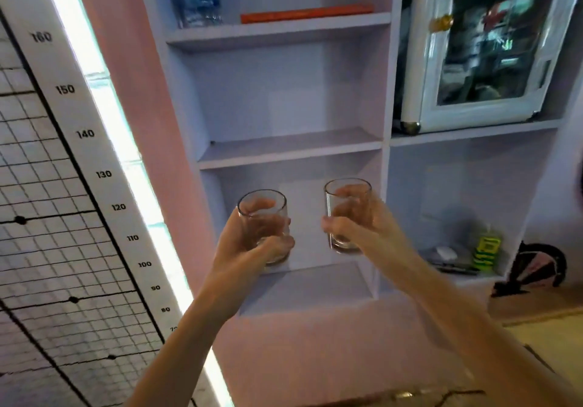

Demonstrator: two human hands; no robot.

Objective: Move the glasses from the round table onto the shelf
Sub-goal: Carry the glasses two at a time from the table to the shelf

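Your left hand (pixel 246 245) grips a short clear glass tumbler (pixel 262 199) round its lower half. Your right hand (pixel 362 227) grips a second clear glass tumbler (pixel 344 192), held slightly higher. Both are upright, apart and in the air, in front of the pale lilac shelf unit (pixel 290 151). One open compartment sits right behind the hands, with a shelf board just above them. Likely step: set-down. Keep the tumblers level, push them past the front edge, lower until the bases land flat, keep them apart so they don't clink, and release one hand at a time. Round worktop not in view.
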